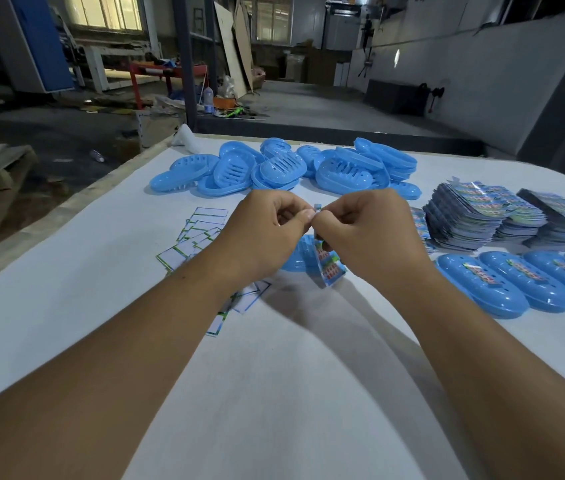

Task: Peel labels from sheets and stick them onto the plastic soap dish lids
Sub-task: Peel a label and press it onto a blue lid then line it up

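While both hands meet above the desk (274, 393), the left hand (267, 233) and right hand (360, 233) each pinch the label sheet (329, 268) at its top, its long axis hanging downward toward a blue lid (296, 259)

Blue soap dish lids (284, 171), multicoloured label sheets (475, 216), white tablecloth (66, 271)

Unlabelled dishes (276, 169) at table (66, 306) rear; label stacks (482, 216) right; peeled backings (198, 233) left.
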Tool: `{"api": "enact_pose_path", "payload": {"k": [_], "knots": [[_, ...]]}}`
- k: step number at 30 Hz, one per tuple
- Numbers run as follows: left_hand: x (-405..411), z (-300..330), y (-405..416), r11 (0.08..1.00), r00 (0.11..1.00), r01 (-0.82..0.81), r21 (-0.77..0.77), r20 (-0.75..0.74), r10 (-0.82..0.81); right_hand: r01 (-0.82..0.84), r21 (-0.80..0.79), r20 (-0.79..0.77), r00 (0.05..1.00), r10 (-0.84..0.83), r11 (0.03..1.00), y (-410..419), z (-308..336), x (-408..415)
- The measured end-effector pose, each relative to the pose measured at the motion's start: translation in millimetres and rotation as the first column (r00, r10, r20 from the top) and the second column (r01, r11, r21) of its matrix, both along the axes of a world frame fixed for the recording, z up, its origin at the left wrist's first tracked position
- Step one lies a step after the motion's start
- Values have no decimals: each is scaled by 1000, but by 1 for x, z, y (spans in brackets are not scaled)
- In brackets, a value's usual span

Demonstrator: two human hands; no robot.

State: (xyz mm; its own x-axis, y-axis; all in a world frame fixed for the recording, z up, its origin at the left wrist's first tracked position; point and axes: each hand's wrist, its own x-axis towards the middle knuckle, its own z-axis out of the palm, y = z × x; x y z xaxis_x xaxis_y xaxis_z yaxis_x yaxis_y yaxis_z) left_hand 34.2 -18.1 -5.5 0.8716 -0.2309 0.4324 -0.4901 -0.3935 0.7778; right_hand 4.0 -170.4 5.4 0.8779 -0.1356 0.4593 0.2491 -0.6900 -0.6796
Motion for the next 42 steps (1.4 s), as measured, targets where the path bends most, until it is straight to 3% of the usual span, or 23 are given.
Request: {"api": "enact_pose_path", "payload": {"k": [8,15,21,27,29,31,35,39,42], "knots": [[-2,1,-1,1000,1000,-25,8,1,25,18,-70,60,998,-14,997,0,-2,1],[0,4,-1,982,980,-24,-187,-197,-13,-6,-68,64,998,10,998,0,-2,-1],[10,7,4,938,879,-235,-256,-467,92,-24,-86,149,988,37,996,-6,-2,1],[9,5,8,930,912,-197,-311,-407,57,-44,-69,106,993,51,997,-9,-3,6],[8,6,8,936,922,-194,-295,-379,72,-45,5,10,999,45,999,-9,-2,8],[8,7,9,950,931,-193,-245,-351,99,-85,179,-71,992,100,980,-8,-1,9],[7,5,9,980,962,-158,-123,-242,125,-115,483,-70,983,169,868,-7,3,10],[1,0,4,996,972,-44,-75,-234,25,-76,591,-31,993,117,803,-14,1,13],[3,1,6,993,976,-70,-100,-211,48,-60,585,-52,992,111,809,-16,1,14]]}}
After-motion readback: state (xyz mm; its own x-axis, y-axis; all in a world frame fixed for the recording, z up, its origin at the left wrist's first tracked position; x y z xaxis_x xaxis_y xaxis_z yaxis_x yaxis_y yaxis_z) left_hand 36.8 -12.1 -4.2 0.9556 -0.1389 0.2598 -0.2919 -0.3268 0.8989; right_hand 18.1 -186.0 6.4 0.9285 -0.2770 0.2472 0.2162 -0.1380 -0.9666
